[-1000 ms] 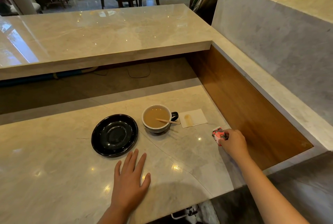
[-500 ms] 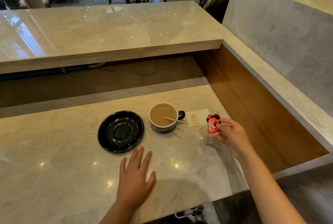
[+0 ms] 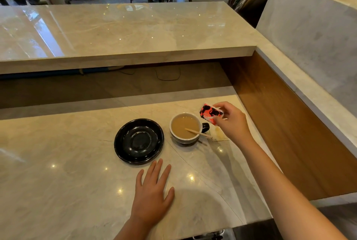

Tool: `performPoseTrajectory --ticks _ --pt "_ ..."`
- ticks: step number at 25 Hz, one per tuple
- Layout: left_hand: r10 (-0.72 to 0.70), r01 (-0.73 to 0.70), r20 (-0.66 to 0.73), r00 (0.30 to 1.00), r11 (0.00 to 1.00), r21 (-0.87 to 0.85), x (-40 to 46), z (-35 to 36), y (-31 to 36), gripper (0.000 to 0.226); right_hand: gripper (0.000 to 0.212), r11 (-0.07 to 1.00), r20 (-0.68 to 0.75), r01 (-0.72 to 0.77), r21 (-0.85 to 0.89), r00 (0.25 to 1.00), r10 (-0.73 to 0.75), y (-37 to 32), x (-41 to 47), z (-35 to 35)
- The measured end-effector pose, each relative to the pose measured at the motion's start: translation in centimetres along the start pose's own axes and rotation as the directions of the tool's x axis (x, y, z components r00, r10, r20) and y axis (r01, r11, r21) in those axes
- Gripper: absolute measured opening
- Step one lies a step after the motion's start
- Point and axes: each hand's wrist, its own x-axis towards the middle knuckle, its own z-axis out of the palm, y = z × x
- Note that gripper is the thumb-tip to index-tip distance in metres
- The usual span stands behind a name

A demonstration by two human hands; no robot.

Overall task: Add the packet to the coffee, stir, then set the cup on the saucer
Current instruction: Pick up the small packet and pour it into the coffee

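Head view, packet pinched in right hand

I see a pale marble counter from above. My right hand pinches a small red-and-black patterned packet in its fingertips, holding it in the air just beside the right rim of a white-lined dark ceramic cup of milky coffee. A thin wooden stir stick leans in the cup, over its right rim. An empty glossy black saucer sits just left of the cup, not touching it. My left hand lies flat, palm down, on the counter near the saucer. A white paper napkin lies partly hidden under my right hand.
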Motion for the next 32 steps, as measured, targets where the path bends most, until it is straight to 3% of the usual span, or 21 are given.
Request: performPoseTrajectory --ticks 5,10,28,32 --pt "-0.014 0.014 0.003 1.000 1.000 -0.002 0.0 -0.1 0.1 0.061 0.032 0.931 0.123 0.229 -0.283 0.972 -0.202 -0.8 0.9 1.4" --pt "-0.015 0.015 0.001 1.000 1.000 -0.002 0.1 -0.2 0.2 0.061 0.034 0.863 0.194 0.295 -0.409 0.953 -0.234 -0.8 0.9 1.9" --pt "-0.019 0.019 -0.001 1.000 1.000 -0.013 0.0 0.1 0.1 0.061 0.028 0.845 0.219 0.411 -0.343 0.910 -0.353 -0.7 0.9 1.8" --pt "-0.023 0.023 -0.001 1.000 1.000 -0.008 0.0 0.0 0.1 0.061 0.025 0.913 0.143 0.311 -0.266 0.949 -0.282 -0.8 0.7 2.1"
